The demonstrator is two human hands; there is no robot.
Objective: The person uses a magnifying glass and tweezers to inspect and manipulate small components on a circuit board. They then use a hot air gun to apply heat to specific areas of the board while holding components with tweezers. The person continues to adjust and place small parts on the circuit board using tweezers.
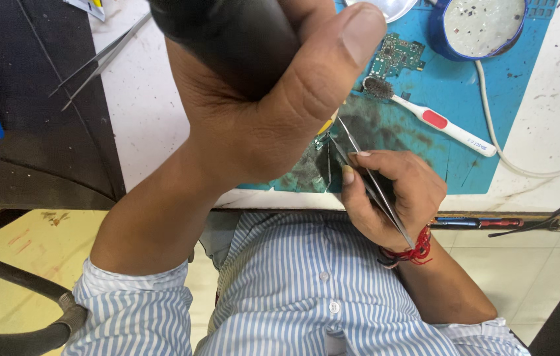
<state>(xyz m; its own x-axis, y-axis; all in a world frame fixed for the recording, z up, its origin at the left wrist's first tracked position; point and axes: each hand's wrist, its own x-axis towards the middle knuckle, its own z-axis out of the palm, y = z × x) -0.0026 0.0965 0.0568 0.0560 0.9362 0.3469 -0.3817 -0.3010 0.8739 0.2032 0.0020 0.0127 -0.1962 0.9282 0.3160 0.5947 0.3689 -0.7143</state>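
The tweezers (372,181), slim bright metal, lie pinched between the thumb and fingers of the right hand (389,198), tips down on the scorched dark patch near the near edge of the blue mat (491,118). The left hand (260,99) is clamped around a thick black handle (227,33), raised close to the camera and hiding most of the mat's left part. Further back lie a small green circuit board (397,56) and a white toothbrush (438,122), with bare mat between them and the right edge.
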